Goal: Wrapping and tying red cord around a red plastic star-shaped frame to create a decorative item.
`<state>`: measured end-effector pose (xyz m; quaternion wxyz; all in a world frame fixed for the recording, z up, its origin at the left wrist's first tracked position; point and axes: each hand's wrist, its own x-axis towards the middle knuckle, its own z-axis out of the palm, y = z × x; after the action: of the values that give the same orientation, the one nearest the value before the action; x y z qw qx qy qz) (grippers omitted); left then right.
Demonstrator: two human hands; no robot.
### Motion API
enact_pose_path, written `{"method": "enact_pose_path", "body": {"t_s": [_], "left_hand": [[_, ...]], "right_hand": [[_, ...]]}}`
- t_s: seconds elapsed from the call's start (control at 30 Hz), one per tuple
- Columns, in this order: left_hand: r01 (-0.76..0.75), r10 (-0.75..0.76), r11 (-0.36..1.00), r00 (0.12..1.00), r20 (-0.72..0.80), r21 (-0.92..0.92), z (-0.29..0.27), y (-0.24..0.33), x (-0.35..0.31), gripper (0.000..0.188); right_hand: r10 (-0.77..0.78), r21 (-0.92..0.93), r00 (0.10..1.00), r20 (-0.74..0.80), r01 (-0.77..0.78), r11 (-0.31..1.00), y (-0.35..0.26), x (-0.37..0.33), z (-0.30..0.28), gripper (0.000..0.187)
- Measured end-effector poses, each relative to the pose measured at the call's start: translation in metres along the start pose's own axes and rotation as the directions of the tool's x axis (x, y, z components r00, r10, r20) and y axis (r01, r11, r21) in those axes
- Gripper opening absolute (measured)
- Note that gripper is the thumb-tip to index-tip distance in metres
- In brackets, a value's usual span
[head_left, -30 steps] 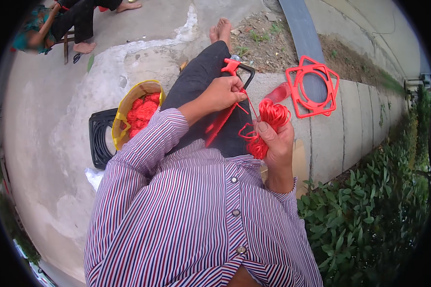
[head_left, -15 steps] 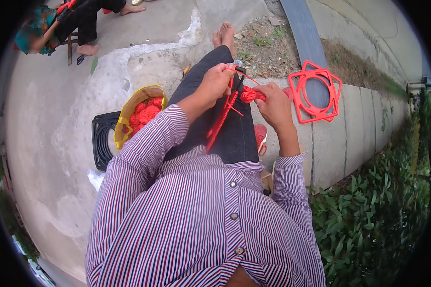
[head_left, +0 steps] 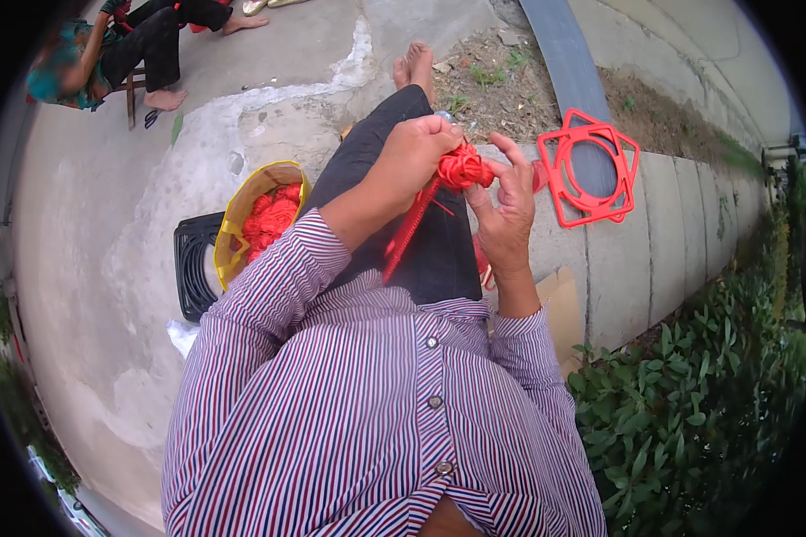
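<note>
- the red cord bundle (head_left: 462,168) sits between both hands, over the dark trousers (head_left: 351,190).
- left hand (head_left: 408,163): its grip pinches the bundle's left end.
- right hand (head_left: 509,213): fingers part-spread at the right end; whether its grip pinches a strand, one cannot tell.
- loose loops could tangle or snag on the red toothed strip (head_left: 409,231) below if either grip slackens.
- the yellow bag (head_left: 233,231), left of the trousers, holds heaped red cord (head_left: 273,215).

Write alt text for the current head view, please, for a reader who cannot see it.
A person's left hand and right hand meet at a bundle of red cord above dark trousers. A yellow bag holding more red cord stands at left; red frames lie at right.
</note>
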<state>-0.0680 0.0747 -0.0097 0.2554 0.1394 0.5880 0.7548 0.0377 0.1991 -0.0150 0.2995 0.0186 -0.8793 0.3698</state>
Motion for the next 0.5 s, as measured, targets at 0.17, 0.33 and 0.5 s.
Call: {"method": "enact_pose_path", "body": {"t_s": [0.17,0.33,0.5], "left_hand": [[0.271,-0.271,0.955,0.962,-0.021,0.124,-0.015,-0.017,0.013,0.023],[0.58,-0.581,0.814,0.813,0.033,0.035,-0.018,-0.013,0.016,0.018],[0.647,-0.645,0.763,0.762,0.063,-0.007,-0.023,-0.03,0.02,0.01]], "right_hand": [[0.368,0.983,0.922,0.124,-0.164,0.079,-0.019,-0.03,-0.078,0.03],[0.303,0.96,0.926,0.226,-0.265,0.094,-0.037,-0.087,-0.134,0.03],[0.711,0.778,0.667,0.222,-0.561,0.283,-0.011,-0.132,-0.123,0.031]]}}
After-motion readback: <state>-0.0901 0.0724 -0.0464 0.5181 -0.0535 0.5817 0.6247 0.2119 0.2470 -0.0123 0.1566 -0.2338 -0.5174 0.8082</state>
